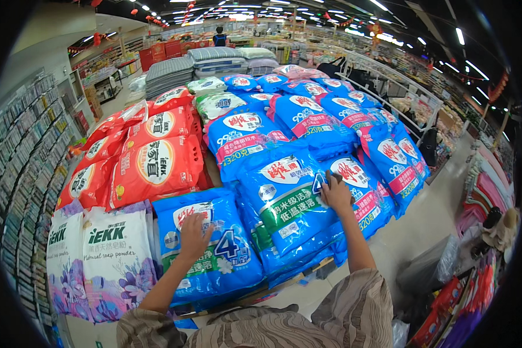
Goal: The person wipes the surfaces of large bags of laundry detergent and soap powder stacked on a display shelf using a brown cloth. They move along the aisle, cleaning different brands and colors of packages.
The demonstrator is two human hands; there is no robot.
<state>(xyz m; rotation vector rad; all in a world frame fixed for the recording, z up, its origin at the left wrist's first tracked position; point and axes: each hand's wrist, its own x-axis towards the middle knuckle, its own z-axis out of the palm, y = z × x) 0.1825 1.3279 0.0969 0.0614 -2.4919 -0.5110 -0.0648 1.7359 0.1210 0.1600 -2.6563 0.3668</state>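
My left hand (195, 235) lies with its fingers spread on a blue washing powder bag (239, 272) at the front of the display. That bag has a green band and a large number on it. Further right, my right hand (337, 195) is curled around a small dark object (334, 176), mostly hidden by the fingers. It rests at the right edge of another blue bag with a green band (282, 174), which is stacked on similar bags. A blue bag with a pink band (376, 191) lies just beyond that hand.
Red bags (156, 167) fill the left side, with white and purple soap powder bags (115, 261) in front of them. Folded bedding (169, 71) is piled behind. A white metal rail (400, 93) runs along the right. Shelves (30, 143) stand left; a person (219, 38) is far off.
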